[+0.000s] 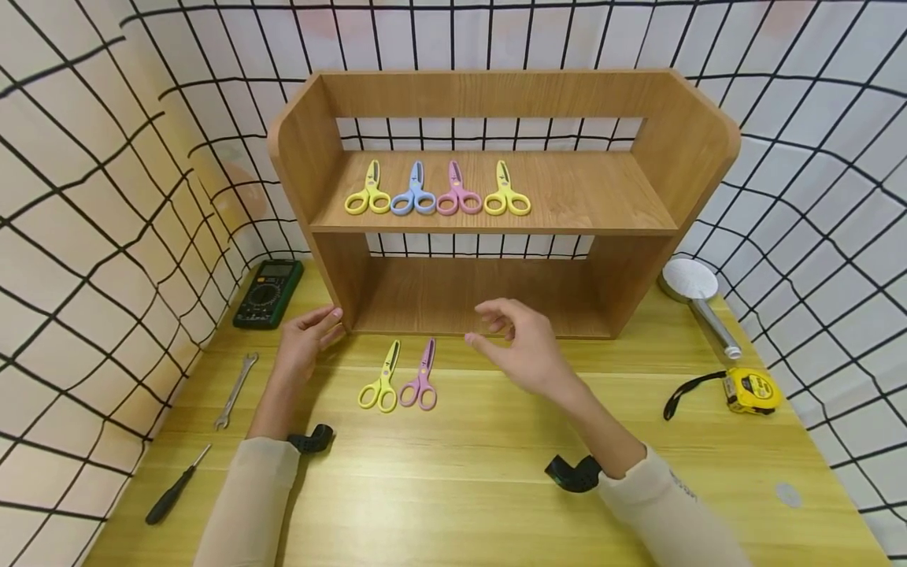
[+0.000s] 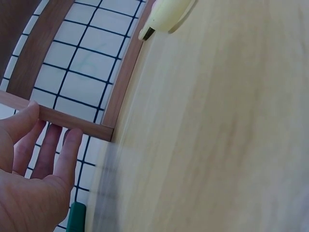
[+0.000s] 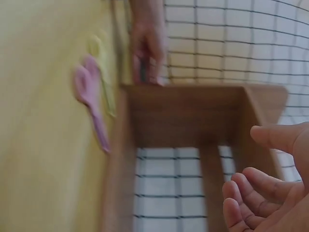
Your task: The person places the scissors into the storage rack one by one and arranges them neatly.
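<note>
At the lower left front edge of a wooden two-tier shelf (image 1: 496, 244), my left hand (image 1: 306, 339) rests its thumb and fingertips against the side panel (image 2: 77, 123). My right hand (image 1: 527, 346) hovers before the lower tier, fingers loosely bent and nothing between them. On the table in front of the shelf, yellow scissors (image 1: 383, 386) and pink scissors (image 1: 422, 378) lie side by side, blades toward the shelf. Along the upper tier lie yellow scissors (image 1: 368, 193), blue scissors (image 1: 414, 193), pink scissors (image 1: 457, 193) and another yellow pair of scissors (image 1: 505, 193), in a row left of centre.
On the left are a green multimeter (image 1: 268, 294), a wrench (image 1: 236, 391) and a screwdriver (image 1: 173, 492). To the right lie a metal-handled tool with a round white head (image 1: 690, 279) and a yellow tape measure (image 1: 753, 391). Grid-patterned walls (image 1: 801, 157) surround the table.
</note>
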